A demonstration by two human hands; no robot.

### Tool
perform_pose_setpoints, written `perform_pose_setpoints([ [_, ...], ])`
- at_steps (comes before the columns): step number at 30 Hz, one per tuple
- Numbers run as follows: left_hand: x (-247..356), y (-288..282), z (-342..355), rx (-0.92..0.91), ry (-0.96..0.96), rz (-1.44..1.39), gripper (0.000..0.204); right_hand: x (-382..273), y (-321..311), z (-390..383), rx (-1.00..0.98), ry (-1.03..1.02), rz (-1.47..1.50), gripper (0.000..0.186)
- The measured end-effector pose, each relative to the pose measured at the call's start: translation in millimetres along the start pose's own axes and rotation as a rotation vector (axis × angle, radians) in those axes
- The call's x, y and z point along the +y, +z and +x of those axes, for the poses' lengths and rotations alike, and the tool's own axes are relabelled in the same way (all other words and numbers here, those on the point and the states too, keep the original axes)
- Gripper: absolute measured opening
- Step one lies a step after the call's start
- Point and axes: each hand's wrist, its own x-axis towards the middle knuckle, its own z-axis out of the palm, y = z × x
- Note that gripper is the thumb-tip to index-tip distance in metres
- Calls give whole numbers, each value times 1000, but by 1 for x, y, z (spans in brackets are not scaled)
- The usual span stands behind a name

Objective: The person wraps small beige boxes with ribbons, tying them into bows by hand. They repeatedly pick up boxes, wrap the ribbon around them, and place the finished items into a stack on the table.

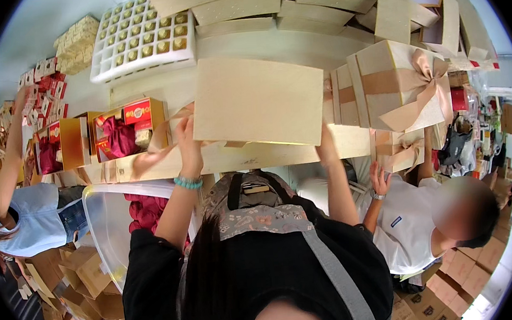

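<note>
Fingers (pixel 182 128) holding cream box (pixel 257 101), ribbon (pixel 150 160) beside

Matt board, satin sheen, smooth plastic.
The cream box (pixel 257 102) looks like paper-covered board, smooth and mostly matt; the ribbon (pixel 428 95) on the tied box (pixel 372 87) is glossy satin. 2 open boxes (pixel 73 147) have shiny gold walls around dark red cloth pouches (pixel 121 139). The tray (pixel 117 72) resembles white foam, the tub (pixel 106 223) is translucent plastic, the cartons (pixel 90 269) dull cardboard, the desk (pixel 226 158) pale wood.
</note>
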Motion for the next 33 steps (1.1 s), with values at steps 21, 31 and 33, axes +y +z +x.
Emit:
perform_pose_setpoints([
  [21,34,-19,61,-273,-177,-461,33,-113,-28,-69,-243,-124,479,15],
  [31,156,-15,31,30,198,-633,19,-246,-21,-165,162,-355,-497,23],
  [33,154,-19,34,103,352,-554,22,-257,-22,-167,94,-294,-642,22],
])
